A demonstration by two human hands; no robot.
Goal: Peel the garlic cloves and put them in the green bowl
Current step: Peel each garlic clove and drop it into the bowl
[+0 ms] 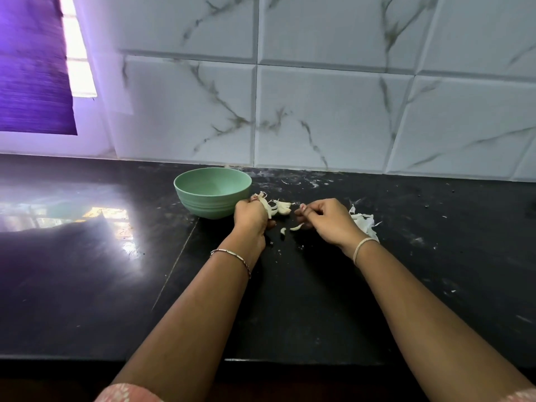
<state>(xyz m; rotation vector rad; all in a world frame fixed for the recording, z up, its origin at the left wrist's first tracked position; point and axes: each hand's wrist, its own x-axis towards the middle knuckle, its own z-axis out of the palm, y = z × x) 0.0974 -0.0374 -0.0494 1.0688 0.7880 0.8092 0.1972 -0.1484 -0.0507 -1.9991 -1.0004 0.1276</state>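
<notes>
Forearms outstretched; left hand grips garlic (green bowl just beside).

bowl: on table, left of centre, toward the back, near wall.
L hand: just beside bowl's right side, slightly in front; fingers curled round garlic piece.
garlic cloves: on table btwn the two hands, right of bowl.
R hand: right of cloves, apart from L hand.
loose bits: on table, in front of cloves, by R hand's fingers.
peel pile: on table, right of R hand, partly behind wrist.
window: far left, above table's back edge.
</notes>
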